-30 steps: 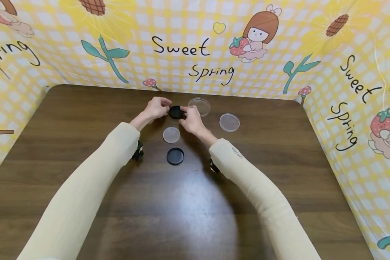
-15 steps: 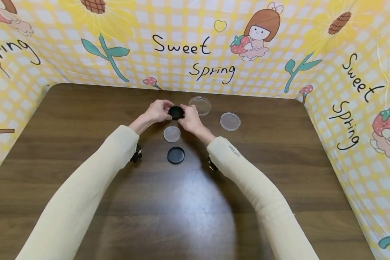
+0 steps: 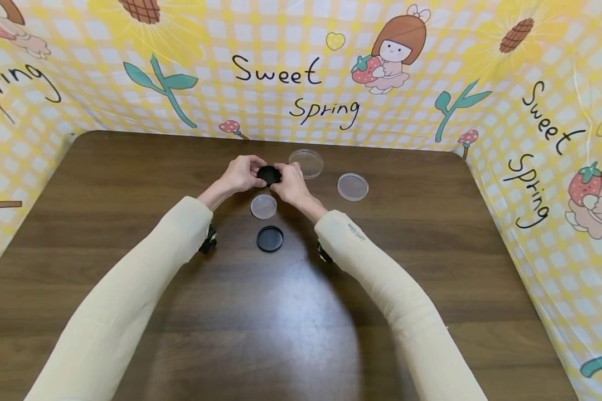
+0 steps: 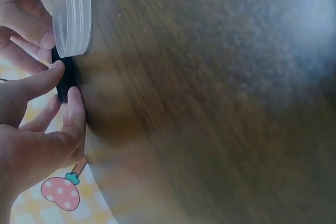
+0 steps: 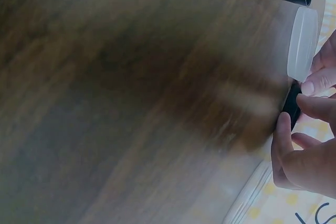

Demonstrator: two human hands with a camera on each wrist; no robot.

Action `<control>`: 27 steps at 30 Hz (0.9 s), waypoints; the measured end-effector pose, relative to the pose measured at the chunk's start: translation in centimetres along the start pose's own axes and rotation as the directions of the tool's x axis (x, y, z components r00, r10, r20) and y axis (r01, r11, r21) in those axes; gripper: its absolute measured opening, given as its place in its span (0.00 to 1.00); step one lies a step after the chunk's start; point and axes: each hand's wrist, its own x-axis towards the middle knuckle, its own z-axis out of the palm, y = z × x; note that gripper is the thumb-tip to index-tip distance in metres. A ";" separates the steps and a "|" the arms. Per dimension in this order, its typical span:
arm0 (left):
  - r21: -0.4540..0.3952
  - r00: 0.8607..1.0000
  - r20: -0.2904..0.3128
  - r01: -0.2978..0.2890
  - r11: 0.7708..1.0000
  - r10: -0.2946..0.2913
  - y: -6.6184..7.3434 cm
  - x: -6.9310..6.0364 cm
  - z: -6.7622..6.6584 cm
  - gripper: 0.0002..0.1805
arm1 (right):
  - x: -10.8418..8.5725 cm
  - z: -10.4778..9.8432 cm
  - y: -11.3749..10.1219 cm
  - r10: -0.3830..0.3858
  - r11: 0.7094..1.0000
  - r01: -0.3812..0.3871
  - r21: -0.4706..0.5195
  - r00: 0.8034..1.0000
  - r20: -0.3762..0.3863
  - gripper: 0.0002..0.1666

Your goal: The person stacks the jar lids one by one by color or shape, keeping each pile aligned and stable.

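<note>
Between both hands, near the back of the table, is a black shallow round dish or lid (image 3: 269, 176). My left hand (image 3: 242, 174) pinches its left edge, and my right hand (image 3: 292, 185) grips the opposite edge. Both wrist views show the black round piece (image 4: 66, 82) from the side, with fingertips on its rim; parts of it are covered by the fingers. Just in front of the hands lies a small clear round dish (image 3: 263, 206). Closer to me sits a black shallow round dish (image 3: 270, 239), open side up.
Behind the right hand stands a larger clear round dish (image 3: 306, 164). Further right lies another clear round dish (image 3: 353, 186). The brown wooden table (image 3: 411, 267) meets a yellow checked cloth (image 3: 271, 111) along its back and sides.
My left fingers, beside the black round piece a second ago, have come onto its edge and now pinch it. The right hand keeps its hold. The other dishes stay put.
</note>
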 end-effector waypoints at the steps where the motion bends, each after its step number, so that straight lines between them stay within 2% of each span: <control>1: -0.005 1.000 -0.005 0.004 1.000 -0.004 0.0 0.0 0.0 0.26 | 0.0 0.0 0.0 0.001 1.000 -0.001 0.002 1.000 0.002 0.32; 9: -0.044 0.999 -0.030 0.017 0.999 -0.018 0.4 -0.1 0.6 0.26 | -0.3 -0.4 0.2 0.009 1.000 -0.009 0.012 1.000 -0.006 0.32; 16: -0.067 0.997 -0.067 0.039 0.997 -0.044 0.2 -0.9 0.7 0.27 | -0.3 0.0 0.2 -0.010 0.999 0.010 0.037 1.000 -0.014 0.32; 23: -0.066 0.997 -0.076 0.012 0.998 -0.017 0.5 -1.4 0.2 0.26 | -0.3 -0.3 -0.2 -0.038 0.999 0.038 0.021 0.999 -0.010 0.33; 27: -0.057 0.995 -0.097 -0.013 0.998 0.007 0.7 -1.5 0.0 0.26 | -0.3 -0.6 -0.1 -0.033 0.996 0.034 0.088 0.999 -0.013 0.33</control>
